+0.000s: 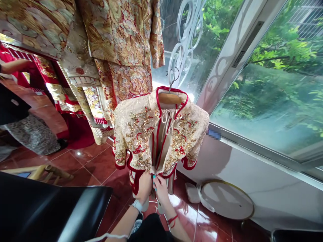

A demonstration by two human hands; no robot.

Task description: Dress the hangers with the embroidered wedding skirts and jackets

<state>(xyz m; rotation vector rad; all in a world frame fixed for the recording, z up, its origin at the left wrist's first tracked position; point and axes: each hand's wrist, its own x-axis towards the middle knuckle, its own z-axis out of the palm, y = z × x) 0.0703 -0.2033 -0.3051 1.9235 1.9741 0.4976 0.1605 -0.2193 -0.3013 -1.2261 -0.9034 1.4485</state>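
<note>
A short cream jacket [136,134] with gold and red embroidery and red edging hangs on a wooden hanger [169,98], in front of me. White cords [167,120] are tied at its neck, and the front below them gapes apart. Both my hands are at the bottom of the front opening. My left hand [145,185], with a white watch on the wrist, is closed on the jacket's lower front edge. Right beside it, my right hand [160,186] pinches the edge on the other side. What lies between the fingertips is partly hidden.
Several embroidered gold garments [131,43] hang behind and to the left. A window [272,84] with a metal frame is on the right. A round white board [227,200] leans low against the wall. A black surface [50,205] is at lower left; another person's arm [17,66] shows far left.
</note>
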